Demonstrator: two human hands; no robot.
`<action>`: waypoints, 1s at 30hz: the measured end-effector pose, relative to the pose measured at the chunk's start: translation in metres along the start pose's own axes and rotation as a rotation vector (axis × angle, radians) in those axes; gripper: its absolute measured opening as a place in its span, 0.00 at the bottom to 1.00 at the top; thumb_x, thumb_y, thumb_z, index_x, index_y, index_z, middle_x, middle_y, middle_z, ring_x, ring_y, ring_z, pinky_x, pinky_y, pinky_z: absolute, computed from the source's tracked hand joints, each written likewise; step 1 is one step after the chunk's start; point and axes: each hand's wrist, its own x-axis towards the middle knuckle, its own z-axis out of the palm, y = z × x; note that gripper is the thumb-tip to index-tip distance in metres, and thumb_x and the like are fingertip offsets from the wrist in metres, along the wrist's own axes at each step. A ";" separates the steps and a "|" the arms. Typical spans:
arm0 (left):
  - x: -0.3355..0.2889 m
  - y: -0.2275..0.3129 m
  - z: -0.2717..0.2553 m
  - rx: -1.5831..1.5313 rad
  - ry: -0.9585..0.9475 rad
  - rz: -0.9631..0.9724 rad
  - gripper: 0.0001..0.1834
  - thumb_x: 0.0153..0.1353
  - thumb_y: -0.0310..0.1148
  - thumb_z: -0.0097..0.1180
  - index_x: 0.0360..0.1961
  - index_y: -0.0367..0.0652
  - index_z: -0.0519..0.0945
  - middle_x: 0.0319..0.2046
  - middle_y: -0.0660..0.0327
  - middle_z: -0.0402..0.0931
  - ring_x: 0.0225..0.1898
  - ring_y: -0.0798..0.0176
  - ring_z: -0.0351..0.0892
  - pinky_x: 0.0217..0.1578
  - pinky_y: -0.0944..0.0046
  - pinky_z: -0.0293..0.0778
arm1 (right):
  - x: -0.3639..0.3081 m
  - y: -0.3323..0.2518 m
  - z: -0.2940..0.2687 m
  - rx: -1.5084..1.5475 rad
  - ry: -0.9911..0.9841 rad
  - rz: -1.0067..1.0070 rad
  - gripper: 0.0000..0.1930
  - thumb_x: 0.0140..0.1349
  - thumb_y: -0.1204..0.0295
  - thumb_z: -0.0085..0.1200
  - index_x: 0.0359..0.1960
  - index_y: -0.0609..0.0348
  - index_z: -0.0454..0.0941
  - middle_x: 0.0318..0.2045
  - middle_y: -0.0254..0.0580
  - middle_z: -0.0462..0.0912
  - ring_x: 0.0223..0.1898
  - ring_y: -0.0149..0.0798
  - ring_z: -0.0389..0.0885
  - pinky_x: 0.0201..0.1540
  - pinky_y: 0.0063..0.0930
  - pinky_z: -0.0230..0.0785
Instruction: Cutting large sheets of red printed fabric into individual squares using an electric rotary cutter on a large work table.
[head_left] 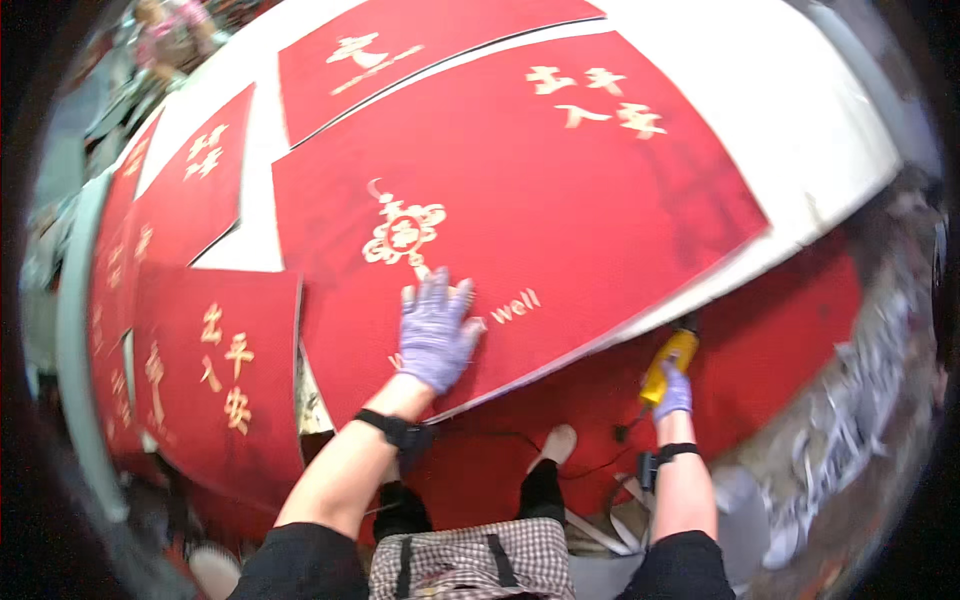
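A large red mat [560, 210] with pale gold lettering and a knot-shaped ornament lies across the white table in front of me. My left hand [436, 332], in a light purple knit glove, rests on its near part with fingers stretched out. In my right hand [675, 392], gloved alike, is a yellow handheld power tool [668, 362] with a dark head. Its head is at the mat's near right edge, and a dark cord trails from its rear. The exact contact between tool and edge is too blurred to make out.
Another red mat [400, 60] lies beyond, and several more overlap at left, the nearest mat [220, 350] beside my left arm. The white tabletop [790, 100] shows at right. Grey-white trimmed strips [830, 430] pile up at lower right. A person [175, 40] is at the far left.
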 end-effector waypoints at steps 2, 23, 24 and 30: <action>0.008 0.014 0.005 0.072 0.028 -0.051 0.32 0.56 0.45 0.54 0.61 0.46 0.67 0.63 0.42 0.57 0.66 0.42 0.54 0.66 0.44 0.45 | 0.057 -0.011 -0.001 -0.070 -0.048 0.111 0.14 0.52 0.67 0.59 0.39 0.51 0.71 0.21 0.34 0.74 0.20 0.40 0.75 0.23 0.34 0.71; 0.022 0.031 0.000 0.095 -0.142 -0.147 0.33 0.55 0.47 0.51 0.61 0.44 0.67 0.64 0.42 0.56 0.66 0.39 0.53 0.66 0.44 0.45 | -0.030 0.294 0.046 -0.647 -0.762 -0.182 0.19 0.58 0.56 0.49 0.47 0.50 0.73 0.38 0.43 0.79 0.39 0.46 0.76 0.45 0.43 0.67; 0.029 0.033 0.008 0.059 -0.132 -0.120 0.32 0.55 0.45 0.52 0.60 0.44 0.68 0.64 0.43 0.57 0.66 0.40 0.53 0.66 0.44 0.45 | 0.077 0.264 -0.029 -0.734 -0.738 -0.269 0.19 0.58 0.56 0.49 0.48 0.51 0.73 0.39 0.43 0.79 0.40 0.47 0.76 0.46 0.43 0.67; 0.018 0.025 0.003 -0.057 0.072 -0.121 0.27 0.52 0.33 0.55 0.56 0.43 0.71 0.59 0.46 0.64 0.62 0.43 0.60 0.65 0.46 0.50 | 0.067 0.153 -0.122 -1.682 -0.892 -0.177 0.18 0.55 0.65 0.51 0.47 0.56 0.74 0.37 0.42 0.81 0.35 0.44 0.79 0.39 0.40 0.71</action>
